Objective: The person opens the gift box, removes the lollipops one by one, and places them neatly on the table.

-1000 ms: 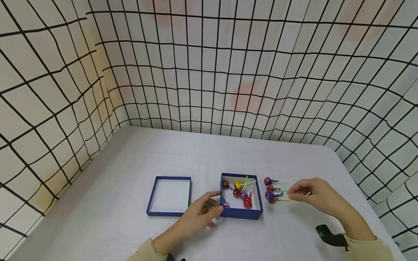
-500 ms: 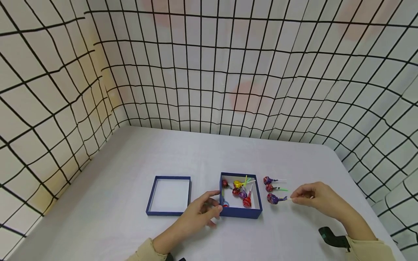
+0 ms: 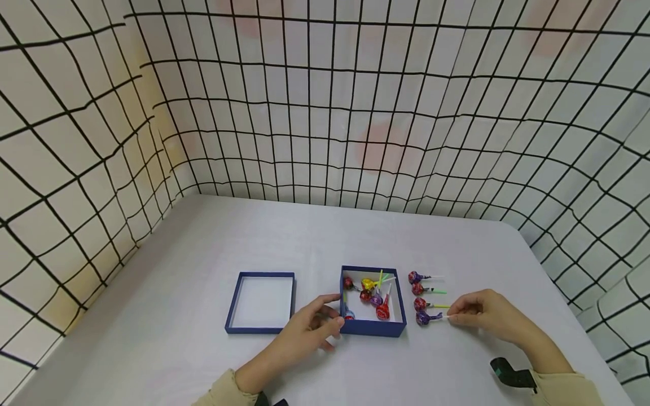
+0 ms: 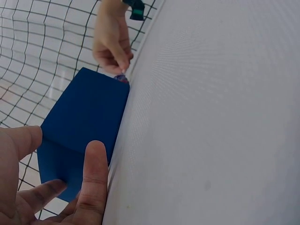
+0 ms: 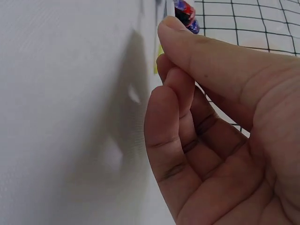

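Observation:
My right hand (image 3: 484,314) pinches the white stick of a purple-wrapped lollipop (image 3: 422,318) between thumb and fingertips. That lollipop is at the near end of a row on the table, beside a red-wrapped lollipop (image 3: 420,304) with a yellow stick. In the right wrist view, the thumb and index finger meet at the stick, and part of a wrapper (image 5: 185,11) shows past them. The left hand (image 3: 312,324) rests against the left side and near-left corner of a blue box (image 3: 373,328), its fingers loosely spread. The box holds several lollipops in coloured wrappers.
The box's lid (image 3: 261,301), blue-edged with a white inside, lies inside-up to the left. Farther back in the row lie a lollipop (image 3: 415,277) with a white stick and a red one (image 3: 417,289) with a green stick. Grid-patterned curtains (image 3: 315,113) surround the white table (image 3: 284,237).
My right hand has shifted the purple-wrapped lollipop toward me, past the yellow-stick lollipop, which now shows in full. The left hand has stayed at the box.

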